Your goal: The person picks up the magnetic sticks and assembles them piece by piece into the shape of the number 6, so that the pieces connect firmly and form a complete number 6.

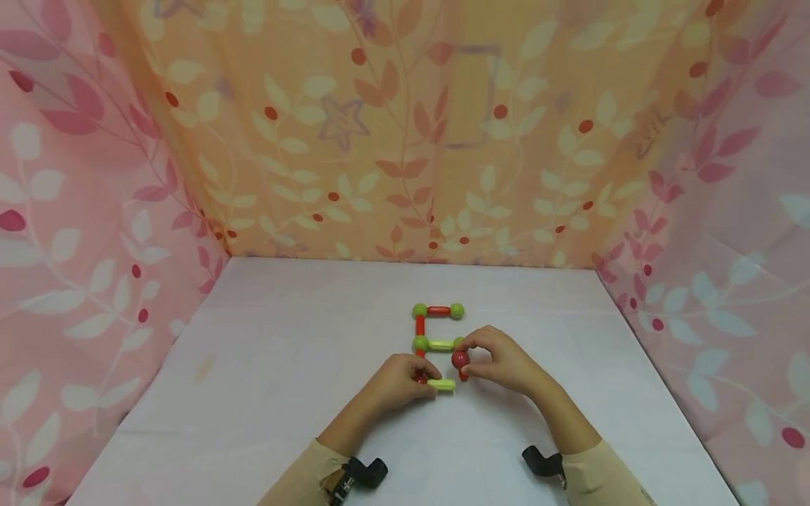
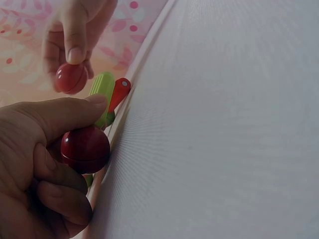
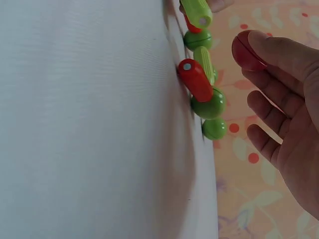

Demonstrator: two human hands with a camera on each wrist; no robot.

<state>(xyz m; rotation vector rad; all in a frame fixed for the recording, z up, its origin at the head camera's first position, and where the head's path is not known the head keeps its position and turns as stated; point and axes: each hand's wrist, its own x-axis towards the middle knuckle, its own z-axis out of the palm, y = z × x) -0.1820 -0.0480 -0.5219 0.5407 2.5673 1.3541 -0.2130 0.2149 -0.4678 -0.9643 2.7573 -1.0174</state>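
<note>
My left hand [image 1: 395,383] grips a dark red ball [image 2: 85,149] at the figure's lower left corner. Its thumb lies against a light green ribbed rod [image 2: 103,89], which points right from that ball with its far end free. Between thumb and fingertips, my right hand [image 1: 500,362] pinches another red ball [image 3: 245,52], held above the table. Below it a red rod [image 3: 197,79] extends toward me from a green ball [image 3: 208,103], its near end bare. Both hands work on one figure of rods and balls lying on the table.
The figure's far part has a green corner ball [image 1: 420,310], a red rod [image 1: 439,310] and a green end ball [image 1: 457,310]. A light green rod [image 1: 441,346] crosses its middle. White cloth covers the table [image 1: 285,316]; patterned curtains [image 1: 405,140] enclose three sides.
</note>
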